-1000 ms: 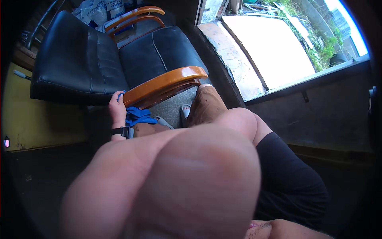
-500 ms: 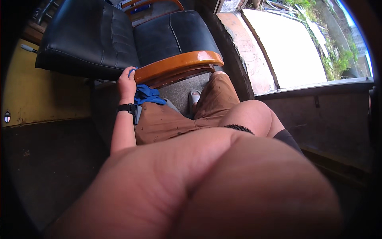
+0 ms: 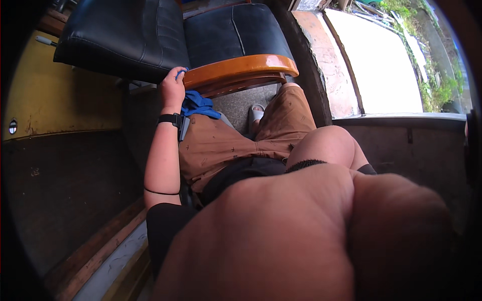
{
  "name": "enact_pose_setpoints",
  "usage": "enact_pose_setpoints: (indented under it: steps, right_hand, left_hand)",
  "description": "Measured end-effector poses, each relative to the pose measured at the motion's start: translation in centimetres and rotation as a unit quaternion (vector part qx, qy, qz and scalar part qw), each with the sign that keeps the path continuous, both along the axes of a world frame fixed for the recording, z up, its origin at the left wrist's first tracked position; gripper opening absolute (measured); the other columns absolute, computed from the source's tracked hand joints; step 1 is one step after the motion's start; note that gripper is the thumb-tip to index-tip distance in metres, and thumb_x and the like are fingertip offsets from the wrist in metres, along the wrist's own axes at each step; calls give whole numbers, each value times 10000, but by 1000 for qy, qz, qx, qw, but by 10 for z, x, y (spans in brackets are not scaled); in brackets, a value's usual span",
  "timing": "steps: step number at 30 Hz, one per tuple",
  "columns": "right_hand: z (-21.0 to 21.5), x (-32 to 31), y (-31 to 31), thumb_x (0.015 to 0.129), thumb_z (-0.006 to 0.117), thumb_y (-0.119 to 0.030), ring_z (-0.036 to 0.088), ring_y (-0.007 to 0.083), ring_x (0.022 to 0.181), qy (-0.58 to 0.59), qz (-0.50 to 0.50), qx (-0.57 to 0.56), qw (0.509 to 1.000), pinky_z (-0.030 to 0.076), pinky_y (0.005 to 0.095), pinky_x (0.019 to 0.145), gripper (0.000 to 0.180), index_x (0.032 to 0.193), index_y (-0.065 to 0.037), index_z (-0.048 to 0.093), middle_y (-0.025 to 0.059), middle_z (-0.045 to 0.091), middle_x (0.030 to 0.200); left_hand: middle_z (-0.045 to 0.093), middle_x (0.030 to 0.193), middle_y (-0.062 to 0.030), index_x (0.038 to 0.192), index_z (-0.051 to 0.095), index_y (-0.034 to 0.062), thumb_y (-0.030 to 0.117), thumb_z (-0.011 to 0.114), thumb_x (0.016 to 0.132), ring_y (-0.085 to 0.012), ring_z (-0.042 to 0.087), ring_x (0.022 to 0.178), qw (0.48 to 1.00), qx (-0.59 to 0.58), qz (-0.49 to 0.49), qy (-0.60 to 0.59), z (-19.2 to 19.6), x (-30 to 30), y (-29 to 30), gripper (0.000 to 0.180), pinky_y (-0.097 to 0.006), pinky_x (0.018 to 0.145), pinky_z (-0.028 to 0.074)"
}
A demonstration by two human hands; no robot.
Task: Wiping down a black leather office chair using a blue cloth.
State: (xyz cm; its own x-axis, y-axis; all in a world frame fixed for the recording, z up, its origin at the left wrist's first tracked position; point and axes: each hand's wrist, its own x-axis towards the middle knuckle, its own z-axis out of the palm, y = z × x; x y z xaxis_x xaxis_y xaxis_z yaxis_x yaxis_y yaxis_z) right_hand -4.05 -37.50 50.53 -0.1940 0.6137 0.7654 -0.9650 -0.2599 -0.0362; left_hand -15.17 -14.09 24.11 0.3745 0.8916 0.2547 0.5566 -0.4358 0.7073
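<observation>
My left hand (image 3: 173,89) is closed on a bit of blue cloth (image 3: 184,73) at the near left end of an orange-brown wooden armrest (image 3: 241,68). The armrest belongs to a black padded chair (image 3: 221,35) turned on its side or tilted. More blue cloth (image 3: 199,105) hangs just below that hand by my thigh; whether it is one piece cannot be seen. My right hand (image 3: 271,220) looms very large and blurred close to the camera, its fingers out of sight. A dark beaded band (image 3: 306,165) circles that wrist, and the bent elbow (image 3: 324,143) shows beyond.
My brown shorts (image 3: 221,140) and one sandalled foot (image 3: 256,112) are below the chair. A yellow panel (image 3: 65,95) stands at the left. On the right, a low dark wall (image 3: 401,143) edges a bright opening with greenery. Wooden boards (image 3: 108,236) lie at lower left.
The view has shifted, so the chair sits farther right and higher. My right hand has moved right, uncovering more of my left arm and lap. My left hand stays at the armrest's end.
</observation>
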Motion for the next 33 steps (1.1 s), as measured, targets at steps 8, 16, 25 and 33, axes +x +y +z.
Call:
enact_pose_setpoints:
  steps: [8,16,25,33]
  right_hand:
    - [-22,22,18,981,397,-269,523,232,677,-127,-78,-73,986,489,400,854,359,689,-83,487,59,500,704]
    - [-223,136,144,944,641,-395,650,372,961,-740,-644,31,191,529,460,852,361,1006,-46,714,182,667,942]
    - [-223,134,149,957,536,-580,699,379,885,-884,-424,48,190,544,470,830,570,979,-53,752,187,724,878]
    - [-223,137,150,952,557,-572,701,375,857,-885,-427,35,184,552,461,811,555,939,-55,758,174,724,847]
  left_hand:
    - [738,1025,-161,1077,722,74,134,629,981,-357,707,960,999,-35,17,-24,-9,5,2,147,-393,843,561]
    - [742,1015,-153,1062,714,56,109,653,959,-357,710,946,1000,8,1,-30,1,6,-7,132,-397,826,559]
    - [755,1097,-116,1094,693,16,69,598,1000,-251,709,1024,996,-45,-6,-81,1,0,-11,144,-340,932,529]
    - [753,1119,-100,1108,699,16,82,581,1021,-195,695,1032,990,-109,0,-91,0,2,-4,161,-311,954,513]
